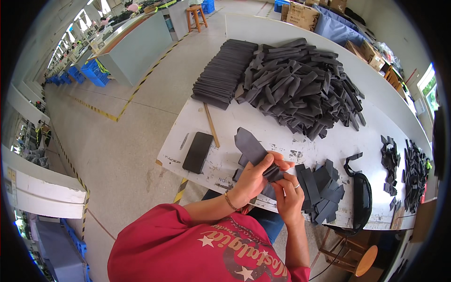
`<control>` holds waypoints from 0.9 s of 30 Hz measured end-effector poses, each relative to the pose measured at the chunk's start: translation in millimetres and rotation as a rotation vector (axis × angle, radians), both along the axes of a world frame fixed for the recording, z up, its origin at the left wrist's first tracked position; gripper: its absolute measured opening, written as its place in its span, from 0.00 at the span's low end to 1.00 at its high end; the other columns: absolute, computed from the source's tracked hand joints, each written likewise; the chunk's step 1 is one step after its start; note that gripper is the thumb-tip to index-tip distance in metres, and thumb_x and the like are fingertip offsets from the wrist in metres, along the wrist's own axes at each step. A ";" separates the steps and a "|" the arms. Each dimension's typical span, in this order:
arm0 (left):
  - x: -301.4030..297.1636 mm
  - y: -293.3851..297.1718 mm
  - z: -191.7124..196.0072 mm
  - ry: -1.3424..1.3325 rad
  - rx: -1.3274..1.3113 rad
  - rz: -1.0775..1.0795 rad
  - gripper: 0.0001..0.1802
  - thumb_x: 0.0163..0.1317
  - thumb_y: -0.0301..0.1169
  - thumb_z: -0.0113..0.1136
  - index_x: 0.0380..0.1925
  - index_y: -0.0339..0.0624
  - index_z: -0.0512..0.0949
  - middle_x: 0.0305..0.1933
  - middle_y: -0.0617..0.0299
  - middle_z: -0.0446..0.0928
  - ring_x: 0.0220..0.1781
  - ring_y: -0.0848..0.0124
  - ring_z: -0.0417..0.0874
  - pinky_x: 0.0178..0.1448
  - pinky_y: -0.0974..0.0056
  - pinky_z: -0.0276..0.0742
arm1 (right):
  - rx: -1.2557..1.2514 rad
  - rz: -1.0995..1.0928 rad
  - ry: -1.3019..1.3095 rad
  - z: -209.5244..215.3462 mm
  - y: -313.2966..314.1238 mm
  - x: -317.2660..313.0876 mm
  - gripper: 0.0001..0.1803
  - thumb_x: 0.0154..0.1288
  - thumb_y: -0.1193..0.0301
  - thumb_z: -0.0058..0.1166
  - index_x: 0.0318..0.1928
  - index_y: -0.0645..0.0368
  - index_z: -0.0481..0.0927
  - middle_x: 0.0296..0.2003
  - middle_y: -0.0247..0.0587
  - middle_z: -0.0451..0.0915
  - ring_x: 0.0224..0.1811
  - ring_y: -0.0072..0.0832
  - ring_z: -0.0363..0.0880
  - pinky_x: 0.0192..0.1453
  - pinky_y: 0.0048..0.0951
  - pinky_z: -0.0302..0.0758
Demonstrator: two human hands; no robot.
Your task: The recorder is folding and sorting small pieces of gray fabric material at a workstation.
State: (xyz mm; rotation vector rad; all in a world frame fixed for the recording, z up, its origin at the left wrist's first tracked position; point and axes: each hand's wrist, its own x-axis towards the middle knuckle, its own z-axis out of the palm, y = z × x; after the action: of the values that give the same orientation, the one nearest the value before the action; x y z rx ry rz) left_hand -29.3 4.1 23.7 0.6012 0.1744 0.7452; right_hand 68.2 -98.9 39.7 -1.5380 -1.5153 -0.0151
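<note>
Head view: both hands, left hand (253,177) and right hand (290,193), have fingers clamped on a dark folded strip (271,172) above the bench (225,120), beside a black phone (198,152).

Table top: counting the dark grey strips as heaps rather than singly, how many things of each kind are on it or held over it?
Heaps of dark grey strips: 5
Black phone: 1
Wooden stick: 1
Black pouch: 1
Folded grey piece held by left hand and right hand: 1
Total: 9
</note>
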 end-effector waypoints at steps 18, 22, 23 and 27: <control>3.1 28.3 -10.4 -0.078 0.053 0.029 0.19 0.74 0.43 0.47 0.51 0.38 0.74 0.52 0.51 0.81 0.65 0.53 0.74 0.68 0.49 0.68 | -0.008 -0.072 1.244 -20.0 17.1 -12.7 0.10 0.65 0.74 0.62 0.42 0.67 0.80 0.32 0.34 0.81 0.30 0.18 0.78 0.38 0.22 0.77; -10.6 48.2 -16.4 0.099 -0.147 0.125 0.21 0.74 0.43 0.48 0.53 0.36 0.73 0.52 0.49 0.80 0.60 0.52 0.78 0.63 0.51 0.74 | 0.066 -0.189 1.098 -29.6 8.2 -2.7 0.06 0.64 0.76 0.63 0.37 0.66 0.81 0.28 0.32 0.80 0.28 0.16 0.77 0.33 0.19 0.75; -13.4 50.2 -19.1 0.105 -0.152 0.128 0.21 0.74 0.43 0.48 0.53 0.36 0.73 0.52 0.49 0.80 0.60 0.52 0.78 0.63 0.51 0.74 | 0.059 -0.190 1.103 -32.0 7.3 -3.3 0.06 0.64 0.76 0.63 0.37 0.66 0.81 0.28 0.32 0.80 0.28 0.16 0.77 0.33 0.19 0.75; -21.5 55.7 -24.1 0.211 -0.232 0.161 0.21 0.72 0.41 0.52 0.51 0.33 0.75 0.48 0.49 0.81 0.53 0.58 0.83 0.57 0.58 0.80 | -0.026 -0.198 1.135 -44.1 8.3 6.1 0.07 0.64 0.74 0.62 0.33 0.64 0.80 0.26 0.31 0.78 0.25 0.17 0.73 0.30 0.20 0.72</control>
State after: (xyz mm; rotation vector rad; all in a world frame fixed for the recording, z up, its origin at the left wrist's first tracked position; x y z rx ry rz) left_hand -50.8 59.8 -0.4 0.4472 0.5019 0.8025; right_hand 74.3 -90.6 -4.3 -1.3126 -0.4579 0.6526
